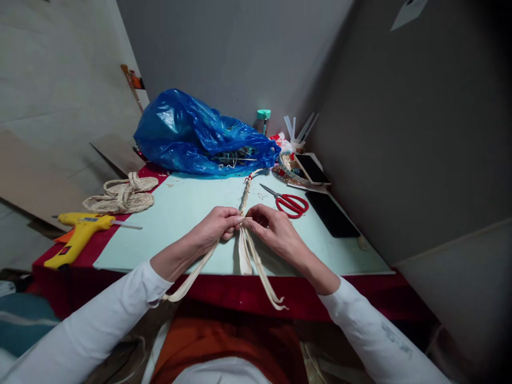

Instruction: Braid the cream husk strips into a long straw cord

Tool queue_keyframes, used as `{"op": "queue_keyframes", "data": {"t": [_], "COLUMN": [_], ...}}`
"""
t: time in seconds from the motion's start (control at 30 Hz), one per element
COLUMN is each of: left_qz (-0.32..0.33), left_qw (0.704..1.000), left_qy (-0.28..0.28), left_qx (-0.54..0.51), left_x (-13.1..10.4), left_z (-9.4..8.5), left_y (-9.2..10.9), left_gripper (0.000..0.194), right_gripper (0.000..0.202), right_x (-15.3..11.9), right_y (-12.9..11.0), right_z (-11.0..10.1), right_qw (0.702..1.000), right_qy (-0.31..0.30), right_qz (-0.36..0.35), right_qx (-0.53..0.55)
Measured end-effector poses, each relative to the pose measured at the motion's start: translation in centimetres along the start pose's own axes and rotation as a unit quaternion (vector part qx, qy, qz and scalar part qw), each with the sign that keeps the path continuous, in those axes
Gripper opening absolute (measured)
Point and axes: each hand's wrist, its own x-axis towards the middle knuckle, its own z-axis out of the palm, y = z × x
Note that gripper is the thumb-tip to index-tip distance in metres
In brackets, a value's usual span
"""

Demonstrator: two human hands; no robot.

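A braid of pale, straw-like strips (245, 196) runs from a red tie near the blue bag down to my hands. My left hand (218, 226) pinches the braid at its lower end. My right hand (276, 228) is closed on a pale strip (248, 218) right beside it, the fingertips of both hands almost touching. Loose strips (262, 266) hang below over the table's front edge, and another strip (194, 278) trails left under my left forearm. Red-handled scissors (291, 205) lie just beyond my right hand.
A blue plastic bag (188, 133) fills the table's back. To the left are woven slippers (124, 194) and a yellow glue gun (82, 232). On the right lie a black phone (332, 213), a light-framed phone (314, 168) and a cup of glue sticks (298, 143). A teal-capped jar (263, 122) stands behind.
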Motion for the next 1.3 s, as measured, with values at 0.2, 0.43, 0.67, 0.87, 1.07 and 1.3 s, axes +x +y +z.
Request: {"op": "queue_keyframes", "data": {"t": [0.2, 0.43, 0.67, 0.87, 1.07, 1.3], "left_qz": [0.032, 0.037, -0.029, -0.052, -0.049, -0.039], "left_qw": [0.998, 0.997, 0.999, 0.995, 0.99, 0.981], "left_qy": [-0.004, 0.005, 0.009, 0.004, -0.002, -0.03], "left_qx": [0.051, 0.068, -0.013, -0.085, -0.13, -0.19], "left_x": [0.1, 0.4, 0.4, 0.3, 0.0, 0.1], "left_z": [0.2, 0.2, 0.1, -0.2, -0.1, -0.3], "left_y": [0.2, 0.4, -0.1, 0.1, 0.4, 0.3], "left_gripper": [0.021, 0.02, 0.017, 0.014, 0.015, 0.015], "right_gripper": [0.016, 0.018, 0.021, 0.025, 0.03, 0.022], "right_x": [0.6, 2.0, 1.6, 2.6, 3.0, 1.6], "right_y": [0.1, 2.0, 3.2, 5.5, 6.7, 6.5], "right_z": [-0.3, -0.7, -2.5, -4.3, -4.4, -5.2], "right_qw": [0.999, 0.998, 0.996, 0.891, 0.871, 0.919], "right_qy": [0.031, -0.02, 0.039, -0.031, -0.008, 0.036], "right_qz": [0.011, 0.031, 0.035, 0.077, 0.119, 0.086], "right_qx": [-0.025, 0.058, -0.076, -0.447, -0.476, -0.383]}}
